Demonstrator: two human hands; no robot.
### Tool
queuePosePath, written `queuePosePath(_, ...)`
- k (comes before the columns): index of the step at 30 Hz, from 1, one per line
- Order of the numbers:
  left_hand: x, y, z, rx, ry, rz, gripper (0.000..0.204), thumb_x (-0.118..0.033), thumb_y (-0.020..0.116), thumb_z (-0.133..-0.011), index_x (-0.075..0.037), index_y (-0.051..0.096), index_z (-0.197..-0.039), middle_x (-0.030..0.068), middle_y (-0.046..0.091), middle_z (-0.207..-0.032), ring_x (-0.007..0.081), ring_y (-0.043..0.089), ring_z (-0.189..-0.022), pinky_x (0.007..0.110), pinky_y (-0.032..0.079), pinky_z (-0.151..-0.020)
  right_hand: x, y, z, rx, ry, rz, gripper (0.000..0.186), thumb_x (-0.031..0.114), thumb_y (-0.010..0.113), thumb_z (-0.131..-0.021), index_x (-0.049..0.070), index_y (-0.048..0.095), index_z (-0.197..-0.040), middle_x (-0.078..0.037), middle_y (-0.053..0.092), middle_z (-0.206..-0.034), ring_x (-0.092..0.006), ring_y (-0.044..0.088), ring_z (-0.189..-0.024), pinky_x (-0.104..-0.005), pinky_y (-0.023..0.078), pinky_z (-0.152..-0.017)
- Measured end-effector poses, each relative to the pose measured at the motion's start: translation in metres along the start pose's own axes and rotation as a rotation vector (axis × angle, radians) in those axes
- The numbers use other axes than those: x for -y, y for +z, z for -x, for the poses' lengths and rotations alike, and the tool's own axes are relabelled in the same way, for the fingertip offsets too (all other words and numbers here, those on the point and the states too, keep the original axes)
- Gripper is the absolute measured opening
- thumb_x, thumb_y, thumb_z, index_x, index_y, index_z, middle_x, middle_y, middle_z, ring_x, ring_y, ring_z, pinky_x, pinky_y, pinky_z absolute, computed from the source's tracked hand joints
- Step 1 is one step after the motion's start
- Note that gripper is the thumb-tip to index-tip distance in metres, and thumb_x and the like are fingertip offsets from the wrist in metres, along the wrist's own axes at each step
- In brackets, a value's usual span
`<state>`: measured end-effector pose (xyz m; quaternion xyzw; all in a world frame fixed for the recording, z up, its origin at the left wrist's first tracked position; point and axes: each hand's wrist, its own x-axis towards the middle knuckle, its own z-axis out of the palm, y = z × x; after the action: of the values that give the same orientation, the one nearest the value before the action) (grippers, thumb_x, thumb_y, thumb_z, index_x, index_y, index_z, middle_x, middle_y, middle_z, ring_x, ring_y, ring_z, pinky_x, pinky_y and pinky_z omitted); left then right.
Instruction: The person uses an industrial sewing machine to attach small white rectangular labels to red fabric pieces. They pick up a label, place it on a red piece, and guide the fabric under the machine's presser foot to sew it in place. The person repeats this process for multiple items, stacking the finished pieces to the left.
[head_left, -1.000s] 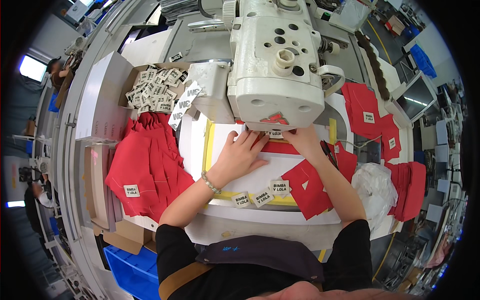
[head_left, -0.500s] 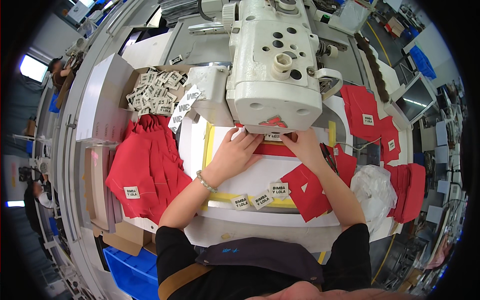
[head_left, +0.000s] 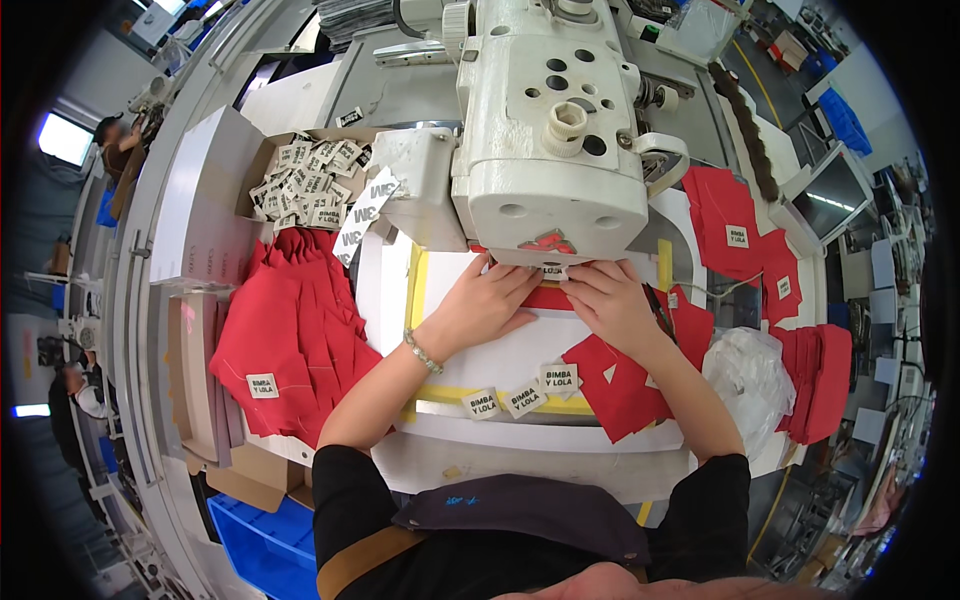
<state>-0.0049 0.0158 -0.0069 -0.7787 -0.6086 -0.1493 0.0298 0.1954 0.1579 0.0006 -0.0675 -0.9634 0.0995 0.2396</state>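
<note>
A red fabric piece (head_left: 545,297) lies beneath the white sewing machine (head_left: 550,200), with a printed cream label (head_left: 550,271) on it, partly hidden by the head. My left hand (head_left: 482,305) lies over the fabric left of the label, fingers spread and tips tucked near the machine. On the label's right, my right hand (head_left: 607,303) rests on the fabric with fingers slightly bent and apart, tips against the label's edge. Three loose labels (head_left: 525,398) lie below my hands, beside loose red pieces (head_left: 615,395) and dark scissors (head_left: 660,310).
Red fabric piles sit left (head_left: 285,340) and right (head_left: 812,380). A cardboard box of labels (head_left: 310,175) is at upper left, a plastic bag (head_left: 745,380) at right, a blue bin (head_left: 260,545) below left. Co-workers (head_left: 115,145) appear at the far left.
My right hand has shifted, its fingers now laid further forward over the fabric beside the label. My left hand has moved slightly, staying on the fabric at the machine.
</note>
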Motion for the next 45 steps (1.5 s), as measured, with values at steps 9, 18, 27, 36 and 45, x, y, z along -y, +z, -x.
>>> queuePosePath(9, 0.004, 0.003, 0.005, -0.017, 0.023, 0.000, 0.056, -0.044, 0.063, -0.087, -0.010, 0.056, -0.132, 0.0017, 0.059, -0.122, 0.0186, 0.049, -0.120, 0.042, 0.033, -0.107, -0.006, 0.001, 0.005, 0.072, -0.030, 0.140, 0.031, 0.020, 0.072, -0.078, 0.011, 0.068, -0.107, 0.001, 0.064, -0.117, -0.0177, 0.053, -0.106, -0.0373, 0.041, -0.087)
queuePosePath(18, -0.003, 0.007, 0.004, -0.012, -0.022, -0.026, 0.059, -0.045, 0.060, -0.088, -0.009, 0.055, -0.134, 0.0016, 0.058, -0.128, 0.0176, 0.048, -0.122, 0.040, 0.034, -0.107, -0.007, 0.000, 0.007, 0.141, 0.006, 0.099, 0.033, 0.024, 0.070, -0.081, 0.012, 0.067, -0.112, 0.001, 0.064, -0.119, -0.0181, 0.051, -0.110, -0.0407, 0.039, -0.091)
queuePosePath(27, -0.005, 0.009, 0.006, -0.022, -0.026, -0.008, 0.057, -0.043, 0.063, -0.087, -0.010, 0.056, -0.133, 0.0039, 0.060, -0.124, 0.0197, 0.049, -0.122, 0.041, 0.033, -0.107, -0.007, 0.002, 0.006, 0.113, -0.036, 0.123, 0.031, 0.023, 0.070, -0.082, 0.012, 0.068, -0.111, 0.002, 0.064, -0.119, -0.0171, 0.052, -0.109, -0.0394, 0.038, -0.090)
queuePosePath(36, -0.008, 0.010, 0.003, -0.041, -0.048, -0.052, 0.056, -0.044, 0.059, -0.089, -0.009, 0.056, -0.132, 0.0026, 0.058, -0.128, 0.0185, 0.048, -0.122, 0.042, 0.035, -0.106, -0.007, -0.002, 0.004, 0.100, -0.022, 0.116, 0.032, 0.023, 0.071, -0.080, 0.012, 0.068, -0.110, 0.002, 0.065, -0.116, -0.0171, 0.054, -0.107, -0.0399, 0.038, -0.088)
queuePosePath(45, -0.004, 0.013, 0.007, -0.232, 0.119, -0.091, 0.032, -0.028, 0.064, -0.085, -0.005, 0.066, -0.107, 0.0058, 0.066, -0.110, 0.0203, 0.059, -0.107, 0.034, 0.044, -0.094, -0.005, 0.005, 0.014, 0.044, -0.136, 0.121, 0.032, 0.018, 0.071, -0.076, 0.014, 0.069, -0.108, 0.001, 0.065, -0.118, -0.0164, 0.055, -0.100, -0.0376, 0.038, -0.082)
